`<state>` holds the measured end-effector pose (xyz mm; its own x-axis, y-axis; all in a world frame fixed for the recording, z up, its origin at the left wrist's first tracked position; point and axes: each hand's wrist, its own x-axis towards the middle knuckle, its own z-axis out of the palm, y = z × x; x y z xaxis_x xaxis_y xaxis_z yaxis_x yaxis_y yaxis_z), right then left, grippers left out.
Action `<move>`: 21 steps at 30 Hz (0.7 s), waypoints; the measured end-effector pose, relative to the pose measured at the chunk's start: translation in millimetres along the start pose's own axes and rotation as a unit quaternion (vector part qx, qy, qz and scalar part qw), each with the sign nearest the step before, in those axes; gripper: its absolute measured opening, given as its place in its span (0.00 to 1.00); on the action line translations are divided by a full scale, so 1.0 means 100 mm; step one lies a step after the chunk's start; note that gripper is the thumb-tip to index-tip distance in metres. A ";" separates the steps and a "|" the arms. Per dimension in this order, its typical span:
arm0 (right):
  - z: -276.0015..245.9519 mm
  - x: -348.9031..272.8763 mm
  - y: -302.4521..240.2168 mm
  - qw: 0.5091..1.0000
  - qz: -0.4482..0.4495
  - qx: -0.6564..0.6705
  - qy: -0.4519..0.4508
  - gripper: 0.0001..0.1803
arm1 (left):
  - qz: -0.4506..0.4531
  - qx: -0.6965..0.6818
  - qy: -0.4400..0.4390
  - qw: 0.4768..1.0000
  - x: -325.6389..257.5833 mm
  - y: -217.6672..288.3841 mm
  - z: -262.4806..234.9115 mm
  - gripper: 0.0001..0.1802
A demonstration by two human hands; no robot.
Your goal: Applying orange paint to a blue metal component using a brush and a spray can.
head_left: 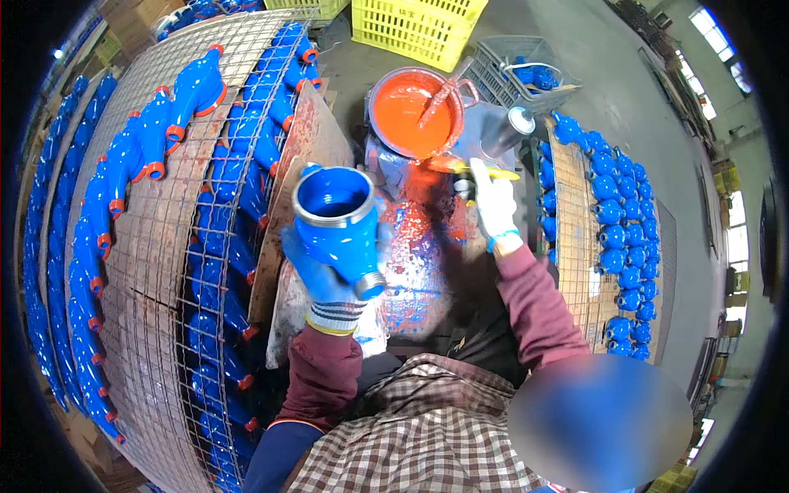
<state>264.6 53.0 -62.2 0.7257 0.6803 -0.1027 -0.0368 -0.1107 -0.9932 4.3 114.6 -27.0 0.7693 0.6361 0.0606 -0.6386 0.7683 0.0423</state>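
My left hand [316, 275], in a blue-stained knit glove, is closed around a blue-painted metal housing [333, 234]. The housing's wide round mouth faces up and shows a bare metal rim. A threaded spout on it points down toward me. My right hand [497, 201], in a white glove, grips a yellow-handled paintbrush [503, 173]. The orange end of the brush lies just beyond the near rim of a bowl of orange paint [411, 115]. A paint-coated stick [440, 103] leans in that bowl.
A metal can [505, 131] stands right of the bowl. On the left, a wire-mesh rack [177, 205] carries rows of blue housings with orange ends. Another board [575, 238] of blue housings is at right. A yellow crate [415, 33] and grey crate [526, 74] stand behind.
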 end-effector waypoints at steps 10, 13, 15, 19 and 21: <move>-0.29 -1.45 -1.14 0.987 -0.133 0.082 0.027 0.12 | 0.206 0.668 -0.020 0.715 -0.60 -0.57 0.14 0.44; -0.25 -1.50 -1.33 0.976 -0.204 -0.078 -0.004 0.12 | 0.286 0.808 -0.147 0.494 -0.64 -0.68 0.27 0.43; -0.20 -1.46 -1.37 0.962 -0.233 -0.141 0.019 0.14 | 0.288 0.816 -0.190 0.464 -0.63 -0.74 0.32 0.42; -0.27 -1.59 -1.44 0.966 -0.190 -0.176 0.027 0.13 | 0.318 0.832 -0.198 0.409 -0.66 -0.82 0.35 0.40; -0.33 -1.72 -1.48 0.963 -0.198 -0.177 0.036 0.12 | 0.301 0.828 -0.148 0.450 -0.68 -0.85 0.37 0.39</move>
<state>167.8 -72.2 103.9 0.6815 0.6687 0.2973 0.4798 -0.1014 -0.8715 5.6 3.4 2.0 0.5679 0.4671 0.6777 -0.0582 -0.7985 0.5992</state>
